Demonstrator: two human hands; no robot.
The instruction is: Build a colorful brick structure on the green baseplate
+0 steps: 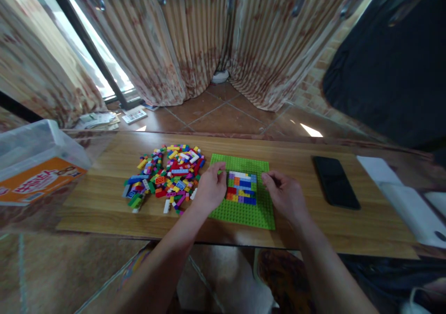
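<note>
A green studded baseplate lies on the wooden table, with a block of coloured toy bricks set in rows on its middle. The block shows white, blue, orange, red, yellow and purple pieces. My left hand is over the baseplate's left side, its thumb and forefinger apart beside the block, with nothing seen between them. On the other side, my right hand hovers at the plate's right edge, fingers curled and thumb toward the block. Whatever its fingertips may hold is too small to make out. Left of the plate spreads a pile of loose bricks.
A black phone lies on the table to the right, beside white flat items. A clear plastic box with an orange label stands at the left end. Striped curtains hang beyond the tiled floor.
</note>
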